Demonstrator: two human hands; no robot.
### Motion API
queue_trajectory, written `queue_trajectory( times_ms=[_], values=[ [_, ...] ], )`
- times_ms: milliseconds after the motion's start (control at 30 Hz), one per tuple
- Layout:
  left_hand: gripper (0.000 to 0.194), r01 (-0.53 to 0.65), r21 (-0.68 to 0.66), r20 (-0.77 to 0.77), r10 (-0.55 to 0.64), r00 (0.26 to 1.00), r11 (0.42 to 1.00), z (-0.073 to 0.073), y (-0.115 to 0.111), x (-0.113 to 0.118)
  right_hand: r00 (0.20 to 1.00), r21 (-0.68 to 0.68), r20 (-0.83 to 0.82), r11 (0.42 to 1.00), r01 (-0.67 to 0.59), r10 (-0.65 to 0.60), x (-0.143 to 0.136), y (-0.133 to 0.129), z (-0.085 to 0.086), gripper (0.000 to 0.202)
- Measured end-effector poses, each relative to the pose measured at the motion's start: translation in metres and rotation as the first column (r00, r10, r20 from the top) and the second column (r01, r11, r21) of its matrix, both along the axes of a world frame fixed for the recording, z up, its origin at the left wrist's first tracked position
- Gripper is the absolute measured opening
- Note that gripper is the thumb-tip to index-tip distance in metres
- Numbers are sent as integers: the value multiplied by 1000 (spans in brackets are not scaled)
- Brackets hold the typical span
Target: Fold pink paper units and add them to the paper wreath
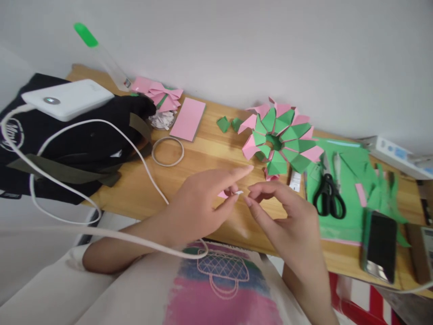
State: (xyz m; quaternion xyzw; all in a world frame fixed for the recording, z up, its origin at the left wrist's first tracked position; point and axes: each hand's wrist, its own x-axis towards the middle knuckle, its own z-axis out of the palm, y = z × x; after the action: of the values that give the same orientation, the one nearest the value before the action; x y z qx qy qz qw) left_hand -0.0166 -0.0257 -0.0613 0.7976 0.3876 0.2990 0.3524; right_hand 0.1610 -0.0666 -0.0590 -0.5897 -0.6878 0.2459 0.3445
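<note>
In front of my body, my left hand (pixel 206 194) has its index finger stretched out while its thumb and other fingers close on a small pink piece of folded paper (pixel 222 194). A tiny white strip (pixel 239 192) sticks out at the thumb tip. My right hand (pixel 291 216) is pinched close to that strip, its thumb and index tips nearly together; whatever lies between them is too small to make out. Beyond both hands stands a ring of folded green and pink paper units (pixel 280 140). Two small green folded pieces (pixel 223 124) lie left of the ring.
Left: black bag (pixel 67 149), white power bank (pixel 69 97) with a looping cable, tape roll (pixel 168 151), pink paper stack (pixel 188 118), white scraps (pixel 163 119). Right: green sheets (pixel 352 180) under black-handled scissors (pixel 329 196), a phone (pixel 379 243), a power strip (pixel 402 155).
</note>
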Motion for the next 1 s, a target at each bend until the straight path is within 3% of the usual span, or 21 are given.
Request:
queue_trajectory(
  times_ms=[100, 233, 667, 833, 1000],
  values=[
    [50, 27, 124, -149, -8, 989, 992, 4, -1, 2, 992, 63, 111, 995, -71, 64, 2, 2, 4, 9],
    [50, 110, 161, -252, -67, 965, 981, 11, -1, 5, 957, 111, 254, 979, -173, 141, 2, 4, 10, 3],
    [54, 138, 238, -272, -71, 960, 961, 9, -2, 5, 910, 174, 365, 946, -275, 197, 0, 9, 14, 10],
    [59, 93, 79, -195, -76, 978, 992, 12, -4, 2, 901, 142, 341, 933, -332, 269, 1, 6, 10, 10],
    [63, 72, -275, -56, -91, 994, 959, 9, -2, -4, 896, 111, 307, 923, -369, 322, 2, -1, 0, 12]
  ],
)
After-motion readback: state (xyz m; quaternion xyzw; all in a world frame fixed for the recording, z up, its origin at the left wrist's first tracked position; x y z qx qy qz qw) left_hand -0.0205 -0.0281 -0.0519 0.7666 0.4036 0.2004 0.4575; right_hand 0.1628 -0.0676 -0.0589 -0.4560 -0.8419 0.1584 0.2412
